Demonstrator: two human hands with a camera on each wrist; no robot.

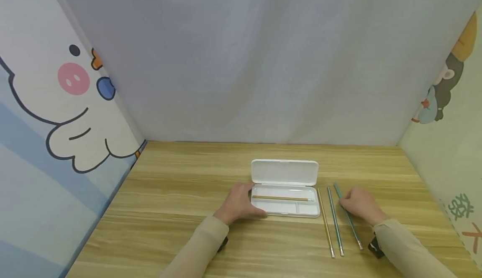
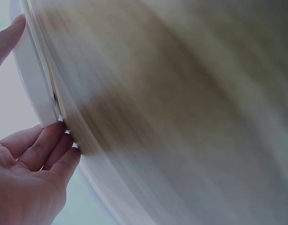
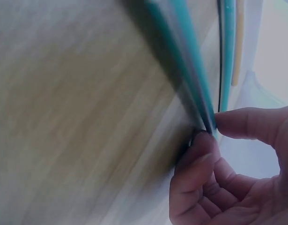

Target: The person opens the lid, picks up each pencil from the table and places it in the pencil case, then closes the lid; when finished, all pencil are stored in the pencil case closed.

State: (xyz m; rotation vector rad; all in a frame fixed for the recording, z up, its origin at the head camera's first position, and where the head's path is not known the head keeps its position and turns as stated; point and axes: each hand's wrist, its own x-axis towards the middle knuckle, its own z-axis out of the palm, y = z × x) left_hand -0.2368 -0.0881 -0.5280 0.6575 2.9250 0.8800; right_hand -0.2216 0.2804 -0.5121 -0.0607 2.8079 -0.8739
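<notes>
A white pencil case (image 1: 276, 207) lies with its lid up, a yellow pencil (image 1: 282, 198) lengthwise inside it. My left hand (image 1: 238, 202) grips the case's left end, thumb at the front edge and fingers at the back corner. The left wrist view shows the same hand (image 2: 36, 173) spanning the case's white side (image 2: 33, 75). My right hand (image 1: 360, 205) pinches the rightmost teal pencil (image 1: 353, 227) between thumb and index finger, also seen with the pencil (image 3: 188, 61) in the right wrist view. That pencil slants, its eraser end toward the front.
Between the case and my right hand lie a second yellow pencil (image 1: 325, 223) and another teal pencil (image 1: 334, 221), roughly side by side. Everything stands on a wood-grain table (image 1: 180, 186). A pale curtain (image 1: 241, 60) hangs behind it, with cartoon-printed walls (image 1: 34, 90) at the sides.
</notes>
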